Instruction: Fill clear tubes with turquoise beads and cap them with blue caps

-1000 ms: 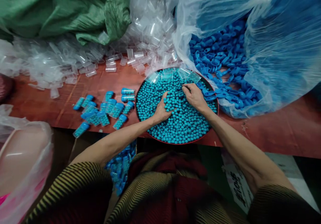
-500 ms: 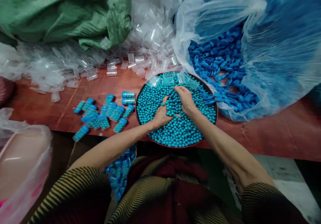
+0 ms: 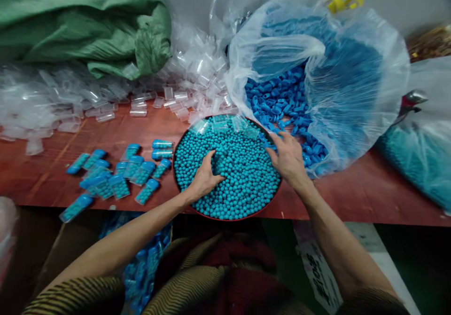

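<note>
A round, red-rimmed tray (image 3: pixel 229 219) holds a thick layer of small turquoise beads (image 3: pixel 243 183). Inside it, at the left, my left hand (image 3: pixel 203 176) curls thumb and fingers around what looks like a clear plastic container full of beads (image 3: pixel 220 161); its outline barely shows. Over the tray's right rim, my right hand (image 3: pixel 288 157) reaches with thumb and forefinger apart, close to blue caps (image 3: pixel 265 141) at the bead edge. Whether it touches one I cannot tell. Several clear empty containers (image 3: pixel 220 124) lie on the beads along the far edge.
Several filled, blue-capped containers (image 3: pixel 133 167) lie left of the tray. Behind are a heap of clear containers (image 3: pixel 197 70) and a green sack (image 3: pixel 88 23). An open plastic bag (image 3: pixel 345 84) spills blue caps (image 3: pixel 278 96) at the right; a bag of beads (image 3: pixel 416 160) stands beyond.
My right hand has left the middle of the beads and moved right to the caps at the rim. My left hand stays in the tray. The view has shifted right.
</note>
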Tool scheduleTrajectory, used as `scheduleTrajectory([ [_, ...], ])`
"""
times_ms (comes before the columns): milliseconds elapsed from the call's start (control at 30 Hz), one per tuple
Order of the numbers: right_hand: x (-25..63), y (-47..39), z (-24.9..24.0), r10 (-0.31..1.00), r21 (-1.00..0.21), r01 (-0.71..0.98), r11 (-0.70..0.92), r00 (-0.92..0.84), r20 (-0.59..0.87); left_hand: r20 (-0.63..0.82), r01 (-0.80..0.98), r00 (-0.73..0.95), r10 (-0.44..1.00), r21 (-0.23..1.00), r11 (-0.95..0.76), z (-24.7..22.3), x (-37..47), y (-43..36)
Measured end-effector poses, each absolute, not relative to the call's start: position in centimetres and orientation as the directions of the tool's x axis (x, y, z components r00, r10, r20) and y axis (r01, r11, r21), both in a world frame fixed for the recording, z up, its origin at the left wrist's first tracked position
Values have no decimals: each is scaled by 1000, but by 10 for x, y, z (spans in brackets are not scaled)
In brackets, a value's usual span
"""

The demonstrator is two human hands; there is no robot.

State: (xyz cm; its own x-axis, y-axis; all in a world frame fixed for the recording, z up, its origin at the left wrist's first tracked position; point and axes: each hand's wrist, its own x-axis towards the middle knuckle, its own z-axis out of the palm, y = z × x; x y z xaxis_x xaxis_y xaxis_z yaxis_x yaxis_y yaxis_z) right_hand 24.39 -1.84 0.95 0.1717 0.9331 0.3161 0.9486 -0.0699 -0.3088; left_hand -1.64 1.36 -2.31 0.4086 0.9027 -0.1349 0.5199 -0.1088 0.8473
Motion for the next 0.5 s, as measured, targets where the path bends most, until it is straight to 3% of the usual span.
scheduleTrajectory([
  [67, 269, -20, 5, 918, -305, 927, -217, 300, 258, -110, 545, 391, 914, 827, -134, -21, -18, 9],
  [133, 275, -18, 0, 931, -311, 912, -267, 327, 159, -101, 576, 356, 929, 807, -133, -21, -19, 6],
  [400, 236, -2, 3, 920, -472, 874, 110, 91, 382, -23, 664, 330, 944, 717, -214, -20, -22, 0],
  [467, 258, -2, 8, 907, -496, 864, 88, 137, 399, 18, 650, 360, 933, 712, -265, -19, -22, 1],
  [500, 274, -5, 9, 893, -498, 867, -3, 226, 389, 32, 641, 373, 927, 714, -283, -19, -23, 1],
])
